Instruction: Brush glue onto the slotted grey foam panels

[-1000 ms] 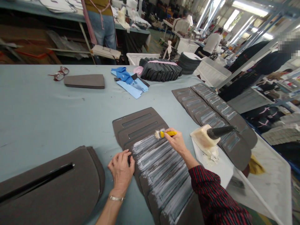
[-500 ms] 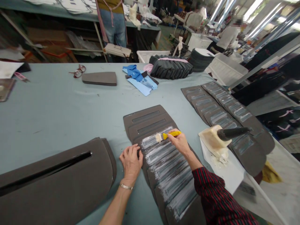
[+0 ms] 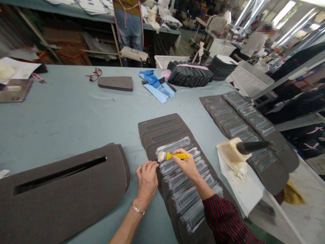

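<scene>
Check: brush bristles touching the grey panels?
Touching. The head view shows the brush in the right hand, bristles pressed onto the overlapped grey panels.

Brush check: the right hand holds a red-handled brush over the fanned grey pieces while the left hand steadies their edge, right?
Not quite. The brush handle is yellow, not red, as the head view shows. The right hand holds it over the fanned grey pieces while the left hand steadies their edge.

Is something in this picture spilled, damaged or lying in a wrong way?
Mostly no. White paste is smeared on the white board under the paste block, beside the right hand with the yellow brush. The fanned grey panels and the left hand look orderly.
</scene>
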Motion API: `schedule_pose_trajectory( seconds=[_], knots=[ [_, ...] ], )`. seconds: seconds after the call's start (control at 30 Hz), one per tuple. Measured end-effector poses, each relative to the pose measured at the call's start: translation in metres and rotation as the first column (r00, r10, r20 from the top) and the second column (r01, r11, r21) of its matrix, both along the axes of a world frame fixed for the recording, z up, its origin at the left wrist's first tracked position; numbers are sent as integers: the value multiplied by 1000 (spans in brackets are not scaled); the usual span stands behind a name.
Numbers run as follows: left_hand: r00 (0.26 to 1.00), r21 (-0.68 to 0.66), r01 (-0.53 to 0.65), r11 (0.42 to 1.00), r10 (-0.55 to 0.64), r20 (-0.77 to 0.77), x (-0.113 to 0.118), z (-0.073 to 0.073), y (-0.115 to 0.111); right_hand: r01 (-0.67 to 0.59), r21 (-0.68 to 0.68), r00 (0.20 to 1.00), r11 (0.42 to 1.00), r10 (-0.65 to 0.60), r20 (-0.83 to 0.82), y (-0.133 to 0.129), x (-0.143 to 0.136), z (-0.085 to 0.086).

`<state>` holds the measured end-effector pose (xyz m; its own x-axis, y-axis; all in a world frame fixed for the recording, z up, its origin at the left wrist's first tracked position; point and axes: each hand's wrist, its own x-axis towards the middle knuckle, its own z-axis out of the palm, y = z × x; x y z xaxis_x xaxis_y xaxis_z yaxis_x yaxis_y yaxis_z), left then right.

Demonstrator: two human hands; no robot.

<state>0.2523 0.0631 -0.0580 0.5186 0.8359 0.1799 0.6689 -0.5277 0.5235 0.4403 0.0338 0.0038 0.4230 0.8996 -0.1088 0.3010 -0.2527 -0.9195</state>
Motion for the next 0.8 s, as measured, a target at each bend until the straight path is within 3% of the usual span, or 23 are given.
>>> schedule_pose_trajectory(
  seconds=[0.2, 0.4, 0.53, 0.63, 0.73, 0.8],
  knots=[
    [997, 51, 7, 999, -4, -72, 0, -6, -3, -85, -12, 992, 996, 86, 97, 3, 4, -8],
    [995, 52, -9, 999, 14, -103, 1, -5, -5, -13, -1, 954, 1000, 13, 300, 0, 69, -8],
    [993, 60, -25, 998, 31, -113, 5, -2, -9, 100, 37, 863, 994, -105, 494, 1, 102, -3],
    [991, 84, -45, 995, 54, -118, 10, -1, -10, 76, 114, 847, 991, -124, 517, 0, 79, 5],
    [987, 124, -66, 990, 83, -141, 15, -4, -9, -129, 110, 907, 986, 72, 415, -1, 41, 4],
    [983, 149, -64, 987, 88, -163, 17, -7, -7, -176, 92, 920, 980, 130, 368, -2, 35, -2]
  ],
)
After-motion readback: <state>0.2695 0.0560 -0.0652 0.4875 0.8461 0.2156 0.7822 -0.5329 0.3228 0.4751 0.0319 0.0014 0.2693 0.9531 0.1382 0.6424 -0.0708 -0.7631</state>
